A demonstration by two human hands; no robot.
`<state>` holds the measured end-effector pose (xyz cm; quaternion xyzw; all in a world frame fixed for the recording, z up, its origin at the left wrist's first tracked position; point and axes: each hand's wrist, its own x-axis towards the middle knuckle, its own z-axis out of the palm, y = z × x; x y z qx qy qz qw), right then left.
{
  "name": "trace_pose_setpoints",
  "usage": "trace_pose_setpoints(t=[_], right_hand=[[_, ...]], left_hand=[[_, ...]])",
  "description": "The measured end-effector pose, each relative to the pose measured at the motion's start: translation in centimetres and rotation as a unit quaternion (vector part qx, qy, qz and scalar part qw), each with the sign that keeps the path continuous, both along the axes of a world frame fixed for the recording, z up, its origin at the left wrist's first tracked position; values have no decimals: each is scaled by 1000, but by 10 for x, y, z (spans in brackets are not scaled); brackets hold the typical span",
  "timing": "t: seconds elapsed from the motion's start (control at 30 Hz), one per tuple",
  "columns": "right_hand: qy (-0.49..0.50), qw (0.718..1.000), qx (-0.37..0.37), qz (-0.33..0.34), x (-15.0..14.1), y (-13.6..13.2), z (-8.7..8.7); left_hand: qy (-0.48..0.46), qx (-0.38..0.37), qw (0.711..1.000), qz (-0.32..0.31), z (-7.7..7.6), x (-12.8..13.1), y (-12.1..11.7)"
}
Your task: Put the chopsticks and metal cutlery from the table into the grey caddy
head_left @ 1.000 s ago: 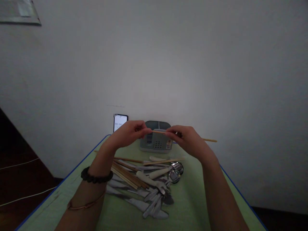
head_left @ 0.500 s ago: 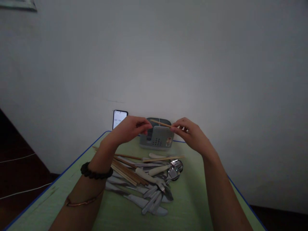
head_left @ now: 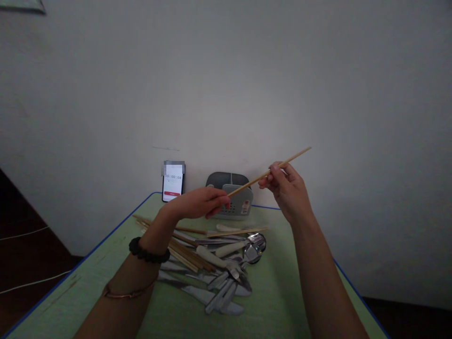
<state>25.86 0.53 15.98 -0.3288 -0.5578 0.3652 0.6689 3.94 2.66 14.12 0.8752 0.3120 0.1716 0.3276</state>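
Note:
A light wooden chopstick (head_left: 249,184) slants up to the right in front of the grey cutlery holder (head_left: 243,211). My right hand (head_left: 284,186) pinches it past its middle, with the far end sticking out beyond the fingers. At the lower end, the fingers of my left hand (head_left: 205,201) are closed on the chopstick. Under my hands lies a pile of cutlery: wooden chopsticks (head_left: 189,256), a shiny spoon (head_left: 253,253), pale-handled pieces (head_left: 212,256) and table knives (head_left: 201,295). My left forearm hides part of the pile.
A phone (head_left: 173,183) showing a running timer leans against the white wall (head_left: 226,94), left of the holder. The green table (head_left: 275,301) has a blue edge. White cables (head_left: 35,284) run across the dark floor at the left.
The chopstick has swung from nearly level over the holder to a steep slant, its right end now up. My left hand has come down and closed on its lower end; my right hand shifted right.

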Motion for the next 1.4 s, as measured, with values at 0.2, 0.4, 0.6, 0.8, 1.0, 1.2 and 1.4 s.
trace_pose_setpoints(t=[0.2,0.4,0.6,0.8,1.0,1.2,1.4], right_hand=[[3,998,30,-59,-2,3,-1],[-8,996,37,-76,-12,7,-6],[27,992,46,-117,-10,13,-11],[25,941,169,-292,0,11,-6],[-165,915,143,-339,-4,12,-18],[-304,897,78,-311,-8,26,-42],[-358,897,67,-249,-9,37,-56]], left_hand=[[-42,115,987,102,1,-1,6],[-61,145,978,137,-5,-4,14],[-65,224,954,190,-16,-9,27],[-23,220,949,225,-34,-11,36],[70,220,956,183,-37,-10,35],[72,230,955,171,-38,-11,35],[63,212,960,172,-37,-10,35]])
